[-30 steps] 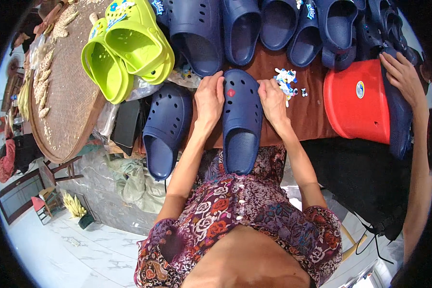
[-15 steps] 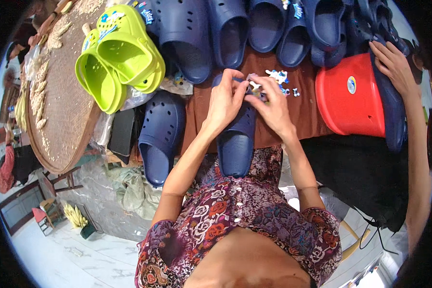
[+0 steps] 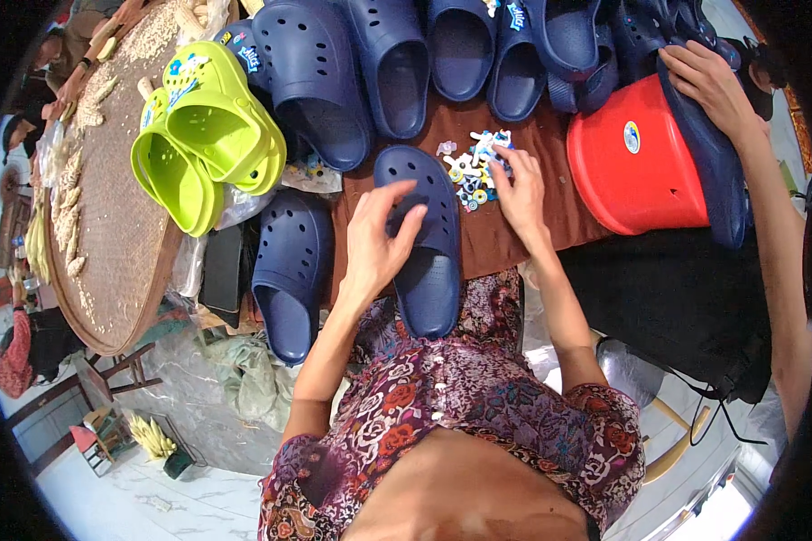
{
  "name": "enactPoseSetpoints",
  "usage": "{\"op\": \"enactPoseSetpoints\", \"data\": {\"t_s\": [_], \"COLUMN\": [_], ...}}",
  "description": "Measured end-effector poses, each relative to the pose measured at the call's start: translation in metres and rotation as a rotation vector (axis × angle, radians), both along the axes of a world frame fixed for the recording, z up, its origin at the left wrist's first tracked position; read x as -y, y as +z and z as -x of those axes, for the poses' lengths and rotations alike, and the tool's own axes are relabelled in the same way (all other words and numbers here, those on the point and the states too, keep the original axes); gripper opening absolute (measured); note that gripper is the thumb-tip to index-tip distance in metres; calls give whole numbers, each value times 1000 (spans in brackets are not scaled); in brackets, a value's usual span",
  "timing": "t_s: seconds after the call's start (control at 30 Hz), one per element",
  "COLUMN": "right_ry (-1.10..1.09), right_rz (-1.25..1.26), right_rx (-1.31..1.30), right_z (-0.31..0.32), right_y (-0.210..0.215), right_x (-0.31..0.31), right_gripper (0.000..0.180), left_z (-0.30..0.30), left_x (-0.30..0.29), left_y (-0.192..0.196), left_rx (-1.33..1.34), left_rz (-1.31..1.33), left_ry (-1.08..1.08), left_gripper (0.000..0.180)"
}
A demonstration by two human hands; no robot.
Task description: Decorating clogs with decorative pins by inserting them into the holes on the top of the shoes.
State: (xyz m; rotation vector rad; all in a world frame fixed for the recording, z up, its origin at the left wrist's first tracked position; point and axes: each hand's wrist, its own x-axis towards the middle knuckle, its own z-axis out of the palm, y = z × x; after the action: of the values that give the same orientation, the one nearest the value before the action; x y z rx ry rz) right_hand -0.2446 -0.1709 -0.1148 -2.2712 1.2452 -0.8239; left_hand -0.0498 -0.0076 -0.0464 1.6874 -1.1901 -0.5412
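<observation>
A navy blue clog [image 3: 427,288] with holes in its upper lies in front of me at the table's near edge. My left hand [image 3: 376,242] hovers over its left side, thumb and fingers apart, holding nothing. Beside the clog's toe is a small heap of shoe charms [image 3: 471,180] in white, blue and yellow. My right hand [image 3: 521,191] reaches to the heap's right side, its thumb and forefinger spread at the charms; no charm shows between them. Left of my left arm rests another navy clog [image 3: 290,261].
Navy clogs [image 3: 316,81] line the back, beside lime green clogs [image 3: 230,135] with charms. At right, another person's hand [image 3: 708,86] holds a navy clog [image 3: 708,162] against a red tub [image 3: 636,162]. A woven tray [image 3: 122,225] with corn kernels stands at left.
My hands have moved apart: the left drew back leftward from the clog's upper, the right shifted right onto the charms. The heap, hidden before by my hands, now shows more fully.
</observation>
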Motion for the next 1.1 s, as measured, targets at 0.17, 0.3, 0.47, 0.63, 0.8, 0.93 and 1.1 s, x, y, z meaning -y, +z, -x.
{"op": "enactPoseSetpoints", "data": {"t_s": [0.17,0.3,0.47,0.63,0.8,0.93,1.1], "right_ry": [-64,-204,4,-39,-15,252,379], "right_rz": [93,-41,-116,-12,-96,-287,-713], "right_rx": [103,24,-17,89,282,314,518], "right_z": [38,57,29,21,21,20,11], "right_y": [-19,-42,-49,-34,3,31,26], "right_x": [15,28,5,-4,-51,-108,-152], "right_gripper": [31,49,54,46,34,47,82], "left_z": [0,7,18,23,18,10,-1], "left_x": [-40,-54,-63,-59,-64,-47,-5], "left_y": [-16,-33,-44,-50,-35,-10,20], "left_rx": [116,103,-103,17,29,17,101], "left_rz": [55,58,-248,-263,-168,-75,94], "left_ry": [22,57,152,57,53,49,105], "left_gripper": [48,70,81,81,83,82,80]}}
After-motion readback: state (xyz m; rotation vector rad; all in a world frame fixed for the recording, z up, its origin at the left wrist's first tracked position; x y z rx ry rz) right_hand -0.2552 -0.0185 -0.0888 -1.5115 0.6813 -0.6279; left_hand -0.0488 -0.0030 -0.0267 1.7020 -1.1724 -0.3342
